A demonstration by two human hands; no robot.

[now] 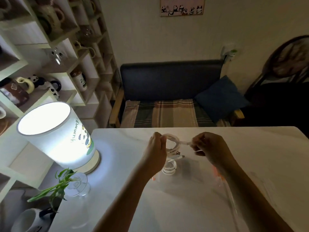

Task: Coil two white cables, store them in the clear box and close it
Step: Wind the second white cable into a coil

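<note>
1. White cable number one (pixel 169 168) already lies coiled on the table (pixel 250 148), below and between the two hands; whether it sits inside the clear box (pixel 187 180) is hard to tell, because the box is almost invisible in this dim light.
2. The second cable (pixel 173 144) is held in the air, looped.
3. The left hand (pixel 156 148) pinches the loops with curled fingers; the right hand (pixel 210 146) pinches the free end.
4. I judge this coil nearly finished.
5. Left to do: put the cables in the box and close it. The lid I cannot find for sure.
</note>
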